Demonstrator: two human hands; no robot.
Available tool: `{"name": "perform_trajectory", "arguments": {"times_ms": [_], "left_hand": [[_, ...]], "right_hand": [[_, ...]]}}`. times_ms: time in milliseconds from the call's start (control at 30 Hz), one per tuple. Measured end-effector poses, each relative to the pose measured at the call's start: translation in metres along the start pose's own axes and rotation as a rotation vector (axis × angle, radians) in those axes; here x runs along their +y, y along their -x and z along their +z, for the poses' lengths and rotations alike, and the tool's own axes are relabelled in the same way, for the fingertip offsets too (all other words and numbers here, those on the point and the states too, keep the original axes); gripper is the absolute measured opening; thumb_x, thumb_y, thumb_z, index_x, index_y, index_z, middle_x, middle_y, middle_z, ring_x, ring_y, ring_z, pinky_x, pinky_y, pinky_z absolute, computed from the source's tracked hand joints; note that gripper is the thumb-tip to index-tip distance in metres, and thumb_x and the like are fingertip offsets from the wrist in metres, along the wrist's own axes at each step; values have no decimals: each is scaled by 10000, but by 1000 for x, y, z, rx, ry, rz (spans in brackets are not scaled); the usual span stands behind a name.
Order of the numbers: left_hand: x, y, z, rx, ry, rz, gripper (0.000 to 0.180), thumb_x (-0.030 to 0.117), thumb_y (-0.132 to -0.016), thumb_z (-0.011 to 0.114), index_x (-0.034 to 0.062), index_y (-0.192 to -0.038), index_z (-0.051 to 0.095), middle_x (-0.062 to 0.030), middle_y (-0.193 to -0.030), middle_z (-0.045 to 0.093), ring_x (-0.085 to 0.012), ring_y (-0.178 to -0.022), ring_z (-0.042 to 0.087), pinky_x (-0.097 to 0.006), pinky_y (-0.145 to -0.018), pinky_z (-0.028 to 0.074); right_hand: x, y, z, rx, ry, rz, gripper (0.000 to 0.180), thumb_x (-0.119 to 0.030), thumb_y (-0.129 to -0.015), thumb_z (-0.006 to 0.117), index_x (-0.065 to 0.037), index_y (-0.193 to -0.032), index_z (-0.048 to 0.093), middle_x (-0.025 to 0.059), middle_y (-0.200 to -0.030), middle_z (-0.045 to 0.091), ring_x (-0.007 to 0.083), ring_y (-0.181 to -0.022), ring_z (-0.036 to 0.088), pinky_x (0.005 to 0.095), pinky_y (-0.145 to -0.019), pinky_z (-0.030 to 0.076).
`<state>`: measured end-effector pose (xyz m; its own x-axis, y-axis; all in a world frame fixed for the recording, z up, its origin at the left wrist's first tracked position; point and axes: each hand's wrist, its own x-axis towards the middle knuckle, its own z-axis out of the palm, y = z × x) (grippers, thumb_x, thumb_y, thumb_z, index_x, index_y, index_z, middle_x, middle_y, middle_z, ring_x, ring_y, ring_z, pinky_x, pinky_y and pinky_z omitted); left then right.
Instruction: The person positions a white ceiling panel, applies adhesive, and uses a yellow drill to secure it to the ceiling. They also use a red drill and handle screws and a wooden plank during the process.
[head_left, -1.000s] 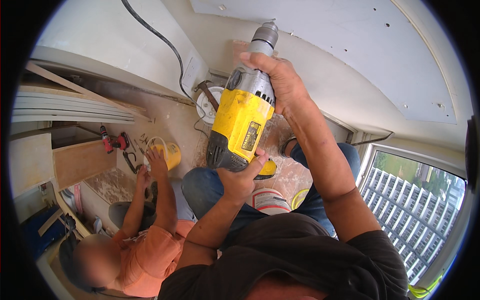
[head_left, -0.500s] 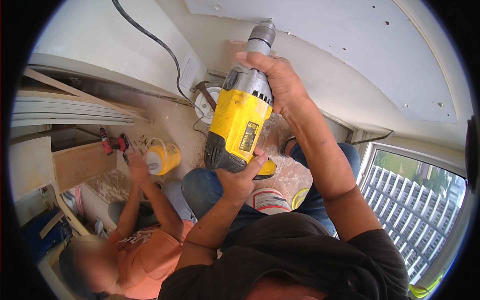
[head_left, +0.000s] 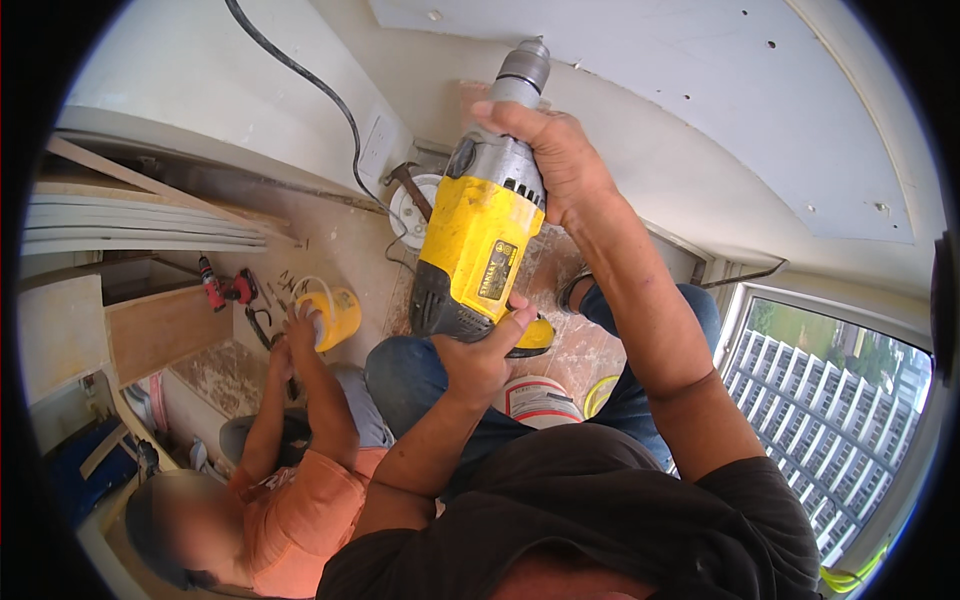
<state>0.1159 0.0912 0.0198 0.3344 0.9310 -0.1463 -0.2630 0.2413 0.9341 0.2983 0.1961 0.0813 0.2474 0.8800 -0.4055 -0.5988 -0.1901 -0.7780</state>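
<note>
A corded power drill (head_left: 470,240) with a yellow body and metal front stretches upward between my arms. My right hand (head_left: 555,150) wraps round its grey neck just behind the chuck (head_left: 524,66). Lower down, my left hand (head_left: 482,352) grips it at the rear handle, by the black end cap; part of those fingers is hidden. The chuck's tip is close to the lower edge of a pale wall panel (head_left: 680,75). Whether it touches cannot be made out.
At left, a co-worker in an orange shirt (head_left: 310,510) reaches to a yellow bucket (head_left: 340,318). A hammer (head_left: 412,188) lies on a white lid (head_left: 405,212). A red cordless drill (head_left: 212,284), white tub (head_left: 540,400), black cable (head_left: 310,78) and window (head_left: 830,400) surround me.
My hands and the drill stay almost still. The co-worker's hands have moved right, to the yellow bucket, and a dark tool shows beside them.
</note>
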Motion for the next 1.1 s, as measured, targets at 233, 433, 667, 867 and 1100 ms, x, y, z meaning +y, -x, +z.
{"name": "perform_trajectory", "arguments": {"times_ms": [233, 433, 667, 867, 1100], "left_hand": [[-4, 1, -2, -16, -27, 2, 450, -143, -826, 601, -29, -1254, 523, -114, -946, 661, -251, -837, 714, -405, -801, 602], [4, 1, 5, 44, 111, -29, 262, -137, -801, 696, -39, -1037, 638, -87, -908, 706, -171, -818, 698, -319, -803, 564], [7, -2, 8, 40, 145, -27, 279, -146, -796, 686, -39, -1047, 626, -93, -905, 702, -189, -825, 703, -329, -809, 569], [8, -1, 8, 31, 126, -19, 303, -160, -797, 670, -44, -1072, 614, -101, -911, 698, -194, -828, 702, -335, -815, 573], [10, 1, 8, 34, 157, -38, 304, -167, -799, 658, -47, -1074, 609, -104, -921, 696, -192, -833, 700, -330, -817, 574]], "right_hand": [[3, -2, -4, -22, 53, -20, 480, -292, -801, 835, 57, -1049, 617, 138, -820, 684, 209, -635, 690, 358, -595, 596], [-1, 1, 2, -5, -24, -6, 346, -172, -773, 853, 31, -952, 636, 110, -790, 671, 198, -610, 672, 361, -577, 602], [1, -2, -2, -8, -5, -18, 344, -174, -779, 852, 30, -952, 636, 100, -789, 672, 188, -605, 668, 349, -578, 597], [3, -2, 0, -7, -31, -16, 341, -178, -777, 852, 31, -954, 649, 102, -781, 676, 181, -595, 663, 346, -570, 591], [3, -1, 0, -15, -25, -19, 344, -179, -771, 853, 31, -947, 646, 103, -783, 676, 181, -595, 663, 342, -571, 590]]}}
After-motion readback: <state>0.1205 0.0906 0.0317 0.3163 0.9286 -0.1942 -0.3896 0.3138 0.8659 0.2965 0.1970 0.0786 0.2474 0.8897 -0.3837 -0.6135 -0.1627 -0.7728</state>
